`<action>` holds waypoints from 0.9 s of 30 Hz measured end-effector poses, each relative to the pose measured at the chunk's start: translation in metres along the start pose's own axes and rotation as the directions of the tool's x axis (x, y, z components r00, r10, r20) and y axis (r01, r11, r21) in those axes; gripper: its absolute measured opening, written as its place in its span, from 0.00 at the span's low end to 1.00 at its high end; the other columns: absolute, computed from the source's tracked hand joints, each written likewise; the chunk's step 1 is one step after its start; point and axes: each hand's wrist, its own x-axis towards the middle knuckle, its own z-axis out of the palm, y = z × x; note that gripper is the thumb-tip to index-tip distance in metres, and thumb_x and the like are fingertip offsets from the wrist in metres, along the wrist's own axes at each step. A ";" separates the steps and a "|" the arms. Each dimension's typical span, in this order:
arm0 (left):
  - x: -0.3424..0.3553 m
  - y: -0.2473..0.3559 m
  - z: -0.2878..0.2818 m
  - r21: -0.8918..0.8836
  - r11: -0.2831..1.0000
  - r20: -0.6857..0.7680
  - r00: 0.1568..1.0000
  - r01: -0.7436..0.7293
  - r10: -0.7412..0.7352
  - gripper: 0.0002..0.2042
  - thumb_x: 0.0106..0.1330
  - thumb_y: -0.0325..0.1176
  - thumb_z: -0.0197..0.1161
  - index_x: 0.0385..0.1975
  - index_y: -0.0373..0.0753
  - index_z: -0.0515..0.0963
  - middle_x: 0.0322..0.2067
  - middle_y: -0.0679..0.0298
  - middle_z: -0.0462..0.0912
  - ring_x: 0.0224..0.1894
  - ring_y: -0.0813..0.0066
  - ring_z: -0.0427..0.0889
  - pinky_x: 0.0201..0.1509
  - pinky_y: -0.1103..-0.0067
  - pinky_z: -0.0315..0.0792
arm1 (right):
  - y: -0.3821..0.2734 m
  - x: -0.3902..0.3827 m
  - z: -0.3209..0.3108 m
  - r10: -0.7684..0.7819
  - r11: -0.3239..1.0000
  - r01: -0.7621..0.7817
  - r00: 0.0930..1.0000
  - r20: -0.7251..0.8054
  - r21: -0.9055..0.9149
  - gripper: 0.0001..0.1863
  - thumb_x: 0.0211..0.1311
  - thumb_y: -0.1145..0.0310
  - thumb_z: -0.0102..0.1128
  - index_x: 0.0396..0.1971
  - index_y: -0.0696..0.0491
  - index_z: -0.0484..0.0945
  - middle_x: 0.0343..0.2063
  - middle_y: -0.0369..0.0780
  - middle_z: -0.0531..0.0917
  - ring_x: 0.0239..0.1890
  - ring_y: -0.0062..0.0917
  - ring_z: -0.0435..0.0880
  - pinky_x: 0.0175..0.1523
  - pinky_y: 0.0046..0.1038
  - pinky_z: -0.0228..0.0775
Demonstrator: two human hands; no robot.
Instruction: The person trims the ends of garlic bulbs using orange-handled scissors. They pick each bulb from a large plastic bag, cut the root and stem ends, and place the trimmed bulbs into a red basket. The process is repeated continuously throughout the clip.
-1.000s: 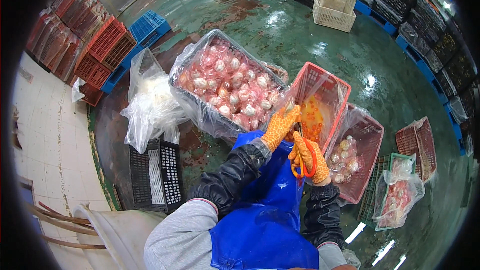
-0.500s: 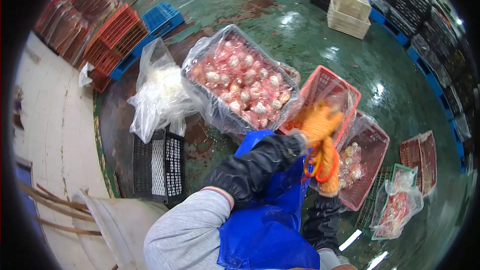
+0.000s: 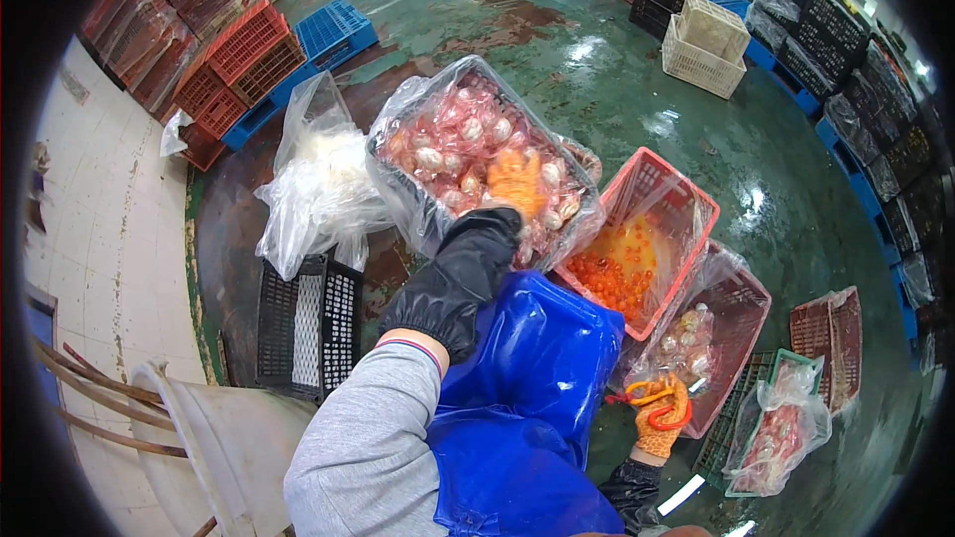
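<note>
My left hand (image 3: pixel 515 184), in an orange knit glove, reaches down onto the plastic-wrapped whitish, egg-like balls (image 3: pixel 471 129) in a dark crate lined with clear plastic (image 3: pixel 438 222). Its fingertips are lost among the pinkish film, so its grip cannot be made out. Lower right, my right hand (image 3: pixel 665 418), gloved alike, is closed around scissors (image 3: pixel 652 393) with orange and red loop handles. Between the hands stands a red crate (image 3: pixel 680 189), lined with plastic and holding orange yolk-like balls (image 3: pixel 609 278) in yellowish liquid. Beside my right hand, a darker red crate (image 3: pixel 738 333) contains several wrapped balls (image 3: pixel 686 338).
A clear bag of white material (image 3: pixel 323 174) and a black crate (image 3: pixel 310 323) stand at left. A pale barrel (image 3: pixel 224 447) is lower left. Green (image 3: pixel 781 418) and red crates (image 3: pixel 828 338) sit at right. Stacked crates line both sides of the wet green floor (image 3: pixel 607 89).
My left hand has moved from above the red crate leftward into the crate of wrapped balls. My right hand, still holding the scissors, has dropped lower and nearer, uncovering the orange balls.
</note>
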 end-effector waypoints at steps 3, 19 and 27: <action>0.005 -0.037 0.008 0.195 0.969 0.109 0.985 -0.151 0.131 0.18 0.60 0.38 0.55 0.48 0.37 0.73 0.54 0.52 0.70 0.58 0.54 0.67 0.59 0.63 0.62 | -0.012 -0.004 0.035 0.129 0.989 -0.126 0.991 -0.028 0.078 0.17 0.70 0.63 0.44 0.54 0.53 0.70 0.40 0.43 0.77 0.37 0.26 0.78 0.44 0.29 0.74; -0.111 0.070 -0.072 -0.878 -0.166 0.393 0.873 0.450 0.288 0.05 0.63 0.33 0.60 0.33 0.41 0.72 0.27 0.70 0.75 0.28 0.81 0.73 0.28 0.82 0.71 | -0.060 0.015 0.228 -0.150 0.846 0.286 0.937 0.315 -0.449 0.20 0.61 0.76 0.58 0.54 0.57 0.70 0.40 0.35 0.76 0.39 0.18 0.74 0.43 0.19 0.69; -0.159 0.115 -0.085 -0.997 -0.036 0.062 0.963 0.073 0.262 0.13 0.69 0.45 0.53 0.39 0.41 0.75 0.26 0.66 0.78 0.25 0.78 0.77 0.24 0.83 0.70 | -0.052 0.010 0.224 -0.012 0.987 0.064 0.942 0.334 -0.145 0.19 0.62 0.77 0.57 0.54 0.57 0.70 0.46 0.37 0.76 0.45 0.21 0.76 0.45 0.21 0.72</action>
